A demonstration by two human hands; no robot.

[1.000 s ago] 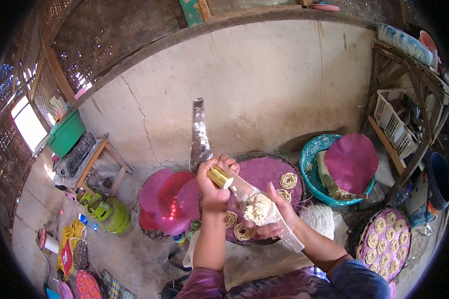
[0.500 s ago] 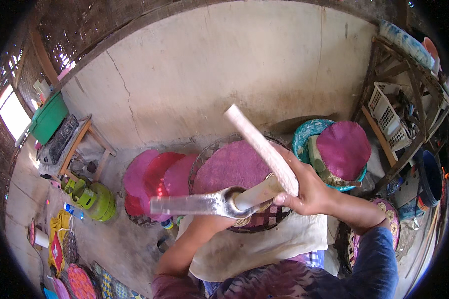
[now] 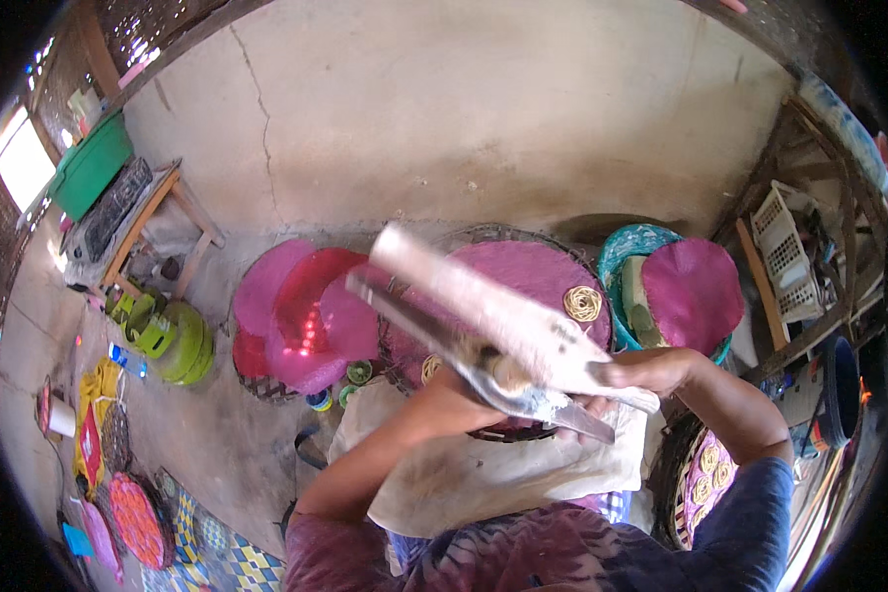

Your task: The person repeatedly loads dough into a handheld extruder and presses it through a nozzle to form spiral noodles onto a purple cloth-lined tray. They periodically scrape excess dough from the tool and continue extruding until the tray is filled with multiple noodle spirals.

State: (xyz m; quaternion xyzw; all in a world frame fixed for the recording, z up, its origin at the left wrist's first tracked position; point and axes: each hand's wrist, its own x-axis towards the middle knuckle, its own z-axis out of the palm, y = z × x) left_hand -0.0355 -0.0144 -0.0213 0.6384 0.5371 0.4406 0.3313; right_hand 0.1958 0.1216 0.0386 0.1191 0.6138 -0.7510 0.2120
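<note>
In front of my lap is a hand press, made of a metal body [image 3: 405, 314] with flat side handles and a wooden plunger bar [image 3: 483, 301] above it. My left hand [image 3: 451, 405] wraps the metal part near its middle, fingers partly hidden behind it. Closed over the near right end of the wooden bar is my right hand [image 3: 651, 373], its fingers reaching the metal handle underneath. Behind the press lies a round tray covered in pink cloth [image 3: 523, 259]. A pale noodle-like coil [image 3: 582, 303] rests on its right side; another coil [image 3: 430, 368] shows partly beside my left hand.
Pink and red round cloths [image 3: 311, 286] overlap on the left. A teal basin [image 3: 617, 247] holds a pink-topped round stack. Several coils lie on a tray [image 3: 715, 474] by my right elbow. Green gas cylinders [image 3: 183, 345] stand left; a wooden rack [image 3: 829, 168] stands right.
The wooden bar has turned nearly parallel to the metal handles and sits closer over the body. The metal handle has tilted, and the coil on the tray's right has come into view.
</note>
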